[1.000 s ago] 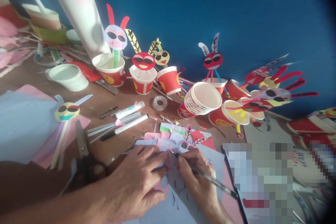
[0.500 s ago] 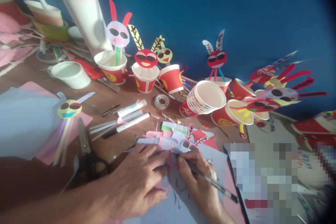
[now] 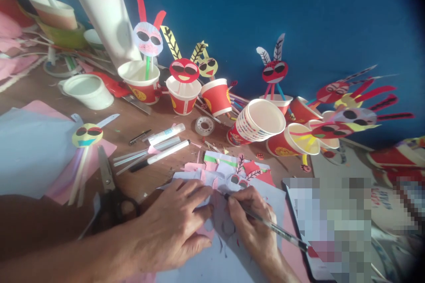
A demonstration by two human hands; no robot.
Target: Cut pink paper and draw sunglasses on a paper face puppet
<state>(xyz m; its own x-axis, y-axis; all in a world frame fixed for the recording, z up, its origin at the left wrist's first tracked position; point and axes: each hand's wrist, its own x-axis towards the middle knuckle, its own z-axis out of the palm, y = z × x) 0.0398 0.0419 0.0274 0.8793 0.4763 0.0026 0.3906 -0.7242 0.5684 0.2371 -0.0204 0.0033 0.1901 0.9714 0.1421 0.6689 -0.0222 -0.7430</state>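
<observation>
My right hand (image 3: 254, 225) is closed around a black-tipped pen (image 3: 279, 230), its point near the pink paper strip at my left fingertips. Spread flat, my left hand (image 3: 181, 221) presses on the pale blue paper (image 3: 232, 261). Just beyond the pen tip lies a paper face with dark eyes (image 3: 239, 180) and leaf-patterned antennae. Small pink, green and red paper scraps (image 3: 259, 172) lie behind it. Black-handled scissors (image 3: 108, 181) rest left of my left hand, beside a yellow paper face on sticks (image 3: 87, 135).
Red paper cups (image 3: 184, 99) with paper faces line the blue wall. A stack of cups (image 3: 257, 124) stands in the middle, near a white tape roll (image 3: 204, 127). Markers (image 3: 169, 152) lie left of it. A white mug (image 3: 88, 91) stands further left; a dark-edged, blurred-out object (image 3: 295, 221) is at right.
The pen has tilted slightly, its rear end shifting right as my right hand moves a little to the right. My left hand stays flat on the paper.
</observation>
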